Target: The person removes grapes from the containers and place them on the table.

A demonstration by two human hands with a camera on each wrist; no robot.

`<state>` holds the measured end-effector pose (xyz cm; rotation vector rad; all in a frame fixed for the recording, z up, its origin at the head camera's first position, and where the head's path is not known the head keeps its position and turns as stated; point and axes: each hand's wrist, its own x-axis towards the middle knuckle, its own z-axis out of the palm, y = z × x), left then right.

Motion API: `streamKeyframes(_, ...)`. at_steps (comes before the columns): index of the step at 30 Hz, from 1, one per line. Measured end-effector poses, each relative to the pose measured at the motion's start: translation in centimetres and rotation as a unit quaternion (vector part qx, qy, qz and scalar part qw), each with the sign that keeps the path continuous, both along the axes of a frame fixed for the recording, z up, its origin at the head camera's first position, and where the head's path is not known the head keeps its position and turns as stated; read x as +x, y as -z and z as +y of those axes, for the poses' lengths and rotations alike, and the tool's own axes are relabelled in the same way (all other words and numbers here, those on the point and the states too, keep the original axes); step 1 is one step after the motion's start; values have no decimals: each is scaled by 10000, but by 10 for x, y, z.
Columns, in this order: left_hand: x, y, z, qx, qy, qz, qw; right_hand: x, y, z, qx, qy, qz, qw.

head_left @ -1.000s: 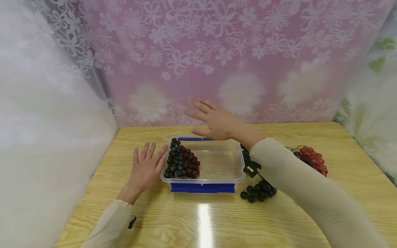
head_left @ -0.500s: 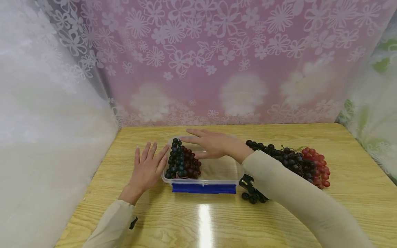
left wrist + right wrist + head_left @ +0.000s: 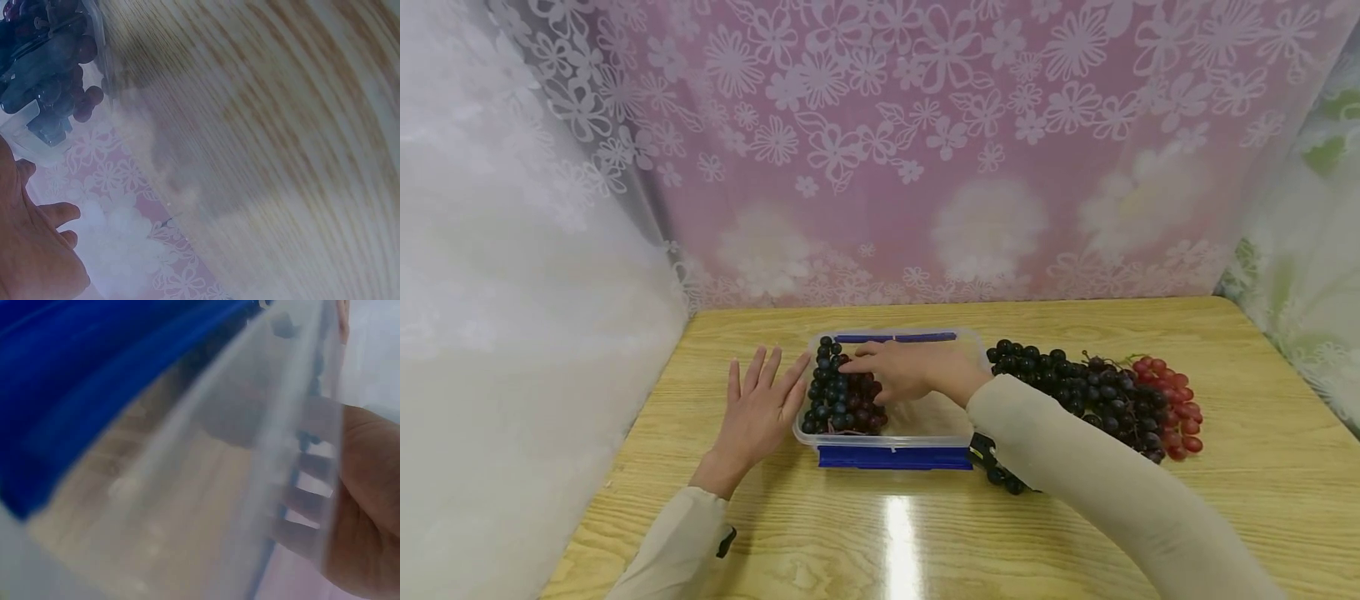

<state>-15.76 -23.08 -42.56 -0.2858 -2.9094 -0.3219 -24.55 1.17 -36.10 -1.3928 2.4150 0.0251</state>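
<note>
A clear plastic food box [image 3: 887,443] with blue side latches stands on the table. Along its left side lie a bunch of blue-black grapes [image 3: 826,392] and, beside it, a bunch of dark red grapes [image 3: 865,412]. My right hand [image 3: 904,369] reaches down into the box, its fingers spread over the dark red grapes and partly covering them. Through the clear wall in the right wrist view, the fingers of this right hand [image 3: 369,506] look fairly straight. Fingers extended, my left hand [image 3: 751,421] lies at the box's left rim, thumb side against it.
Right of the box lie black grapes [image 3: 1026,358], more dark grapes [image 3: 1120,404] and a bunch of red grapes [image 3: 1180,408]. My right sleeve [image 3: 1075,450] hides part of them. A pink flowered curtain [image 3: 880,167] hangs behind the wooden table [image 3: 820,542].
My right hand has come down from above the box's back edge, leftward and into the box over the dark red grapes. The left hand stays at the left rim.
</note>
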Motion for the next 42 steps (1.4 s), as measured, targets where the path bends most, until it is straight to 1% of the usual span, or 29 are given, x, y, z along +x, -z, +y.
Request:
streamKeyframes(2,0,0,0,11,5,-12,10000,2,2,-1,122,114,33,9999)
streamKeyframes(4,0,0,0,29,2,-27,10000,3,4,-2,191,260,-21,9995)
streamKeyframes(7,0,0,1,48,2,-41,10000,3,9,-3,117,386,-184,9990)
streamKeyframes(10,0,0,1,56,-11,-46,10000,3,13,-4,31,399,-404,9984)
streamKeyframes(13,0,0,1,56,-14,-54,10000,2,17,-6,16,397,-506,9979)
streamKeyframes(18,0,0,1,89,-12,-41,10000,0,19,-8,4,467,-557,9974)
streamKeyframes(22,1,0,1,102,-39,-82,9999,-2,20,-11,-23,655,-636,9958)
streamKeyframes(25,1,0,1,97,-43,-103,9999,-2,21,-12,44,830,-599,9947)
streamKeyframes(28,1,0,1,110,-36,-131,9998,0,22,-14,232,903,-490,9944)
streamKeyframes(31,2,-2,1,114,-41,-157,9998,2,23,-15,408,1023,-541,9924)
streamKeyframes(35,2,-2,1,112,-64,-154,9998,4,24,-17,448,1168,-633,9901)
streamKeyframes(42,1,1,1,58,-45,-138,9999,5,25,-20,625,1382,-567,9868)
